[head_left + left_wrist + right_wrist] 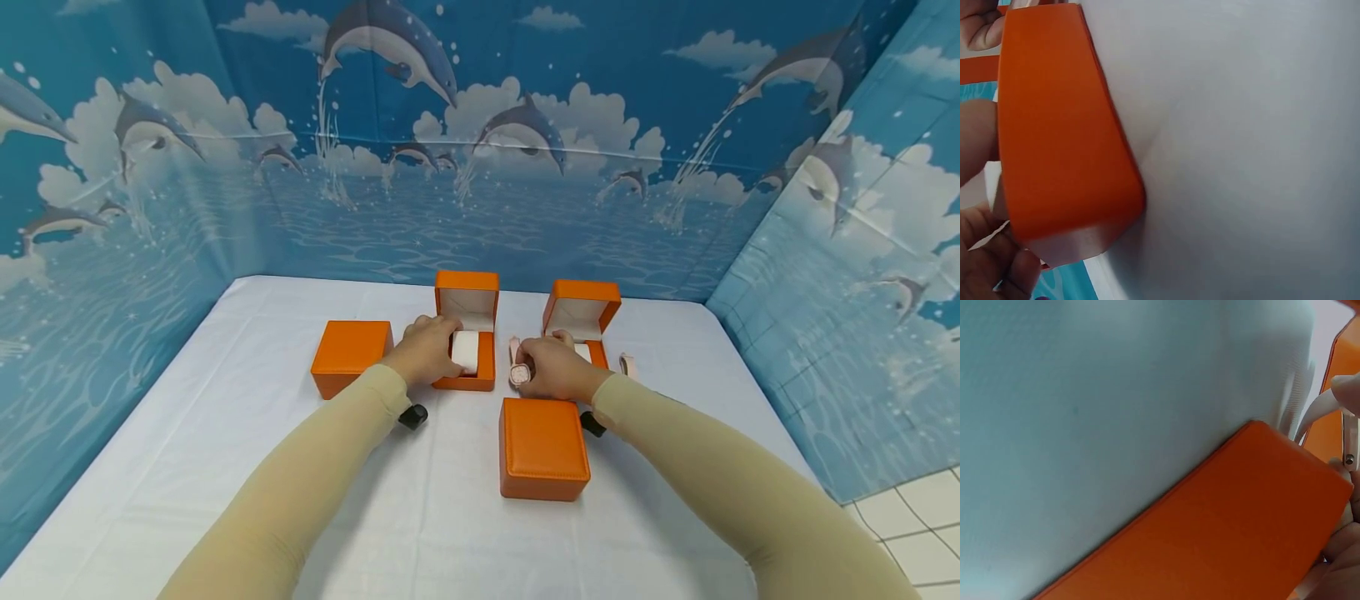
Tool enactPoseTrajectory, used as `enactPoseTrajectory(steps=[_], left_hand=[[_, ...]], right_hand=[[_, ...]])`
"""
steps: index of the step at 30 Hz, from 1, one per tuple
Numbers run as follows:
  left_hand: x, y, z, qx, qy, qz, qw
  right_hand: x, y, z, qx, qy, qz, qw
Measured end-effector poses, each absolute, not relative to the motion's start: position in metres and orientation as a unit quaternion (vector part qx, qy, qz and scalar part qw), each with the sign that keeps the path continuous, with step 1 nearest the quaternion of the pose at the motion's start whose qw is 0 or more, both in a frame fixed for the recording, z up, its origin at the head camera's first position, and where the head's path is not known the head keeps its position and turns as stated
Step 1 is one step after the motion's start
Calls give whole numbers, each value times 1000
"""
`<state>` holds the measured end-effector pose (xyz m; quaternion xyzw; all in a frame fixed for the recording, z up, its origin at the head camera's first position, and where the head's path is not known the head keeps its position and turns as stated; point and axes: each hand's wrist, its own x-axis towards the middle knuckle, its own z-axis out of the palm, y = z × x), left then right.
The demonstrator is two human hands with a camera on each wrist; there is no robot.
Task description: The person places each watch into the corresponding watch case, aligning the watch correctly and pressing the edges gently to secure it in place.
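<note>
My left hand (426,348) is at an open orange watch box (486,362), with thumb and fingers pinching the white cushion (466,352) inside. The left wrist view shows the box's orange front wall (1066,125), the thumb reaching over its edge and the other fingers curled at its side. My right hand (558,368) holds a watch (519,374) with a pale pink strap and a light dial, between the two open boxes. In the right wrist view its strap (1317,414) curves down from the fingers. The second open box (598,354) is partly hidden behind that hand.
A closed orange box (351,354) stands left of my left hand. Another closed box (544,450) sits just in front of my right hand. A pink strap (627,365) lies right of the second open box. White cloth (360,525) covers the table; a dolphin-print curtain (480,225) hangs behind.
</note>
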<state>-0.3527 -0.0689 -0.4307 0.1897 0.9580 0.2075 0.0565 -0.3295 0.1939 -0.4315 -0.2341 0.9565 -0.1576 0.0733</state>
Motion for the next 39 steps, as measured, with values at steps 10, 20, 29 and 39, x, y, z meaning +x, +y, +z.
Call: enactPoseTrajectory(steps=[10, 20, 29, 39], left_hand=[[-349, -71, -434, 190, 945, 264, 46], [-345, -76, -433, 196, 926, 317, 60], [-342, -79, -432, 204, 920, 330, 50], [-336, -78, -421, 205, 912, 353, 31]], right_hand=[[-328, 201, -426, -235, 951, -188, 67], [-327, 203, -415, -196, 949, -229, 94], [-322, 202, -402, -194, 945, -249, 91], [-317, 204, -392, -197, 936, -275, 95]])
